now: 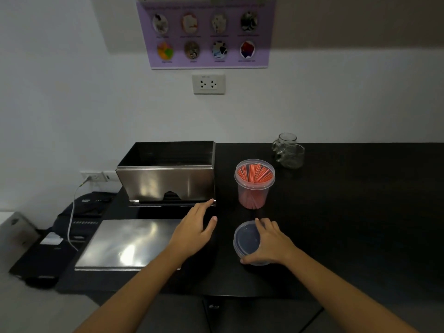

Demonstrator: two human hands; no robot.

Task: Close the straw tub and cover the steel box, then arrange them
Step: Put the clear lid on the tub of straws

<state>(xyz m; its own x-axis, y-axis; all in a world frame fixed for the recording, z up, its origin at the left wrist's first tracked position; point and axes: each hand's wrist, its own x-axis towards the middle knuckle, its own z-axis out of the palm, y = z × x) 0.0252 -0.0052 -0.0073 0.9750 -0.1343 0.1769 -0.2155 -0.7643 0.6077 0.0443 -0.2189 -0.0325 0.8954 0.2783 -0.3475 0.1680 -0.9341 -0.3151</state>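
A clear plastic tub point(254, 186) full of red straws stands uncovered on the black counter. Its round clear lid point(246, 241) lies flat on the counter in front of it, and my right hand point(270, 241) rests on the lid with fingers curled around its edge. The steel box point(165, 174) stands uncovered at the left, against the wall. Its flat steel cover point(127, 243) lies on the counter in front of the box. My left hand point(195, 228) hovers with fingers spread over the cover's right end, holding nothing.
Two glass mugs point(288, 150) stand at the back of the counter, right of the tub. A dark bag point(72, 227) and a white cable lie left of the counter. A wall socket point(208, 84) and a purple poster point(206, 32) are above.
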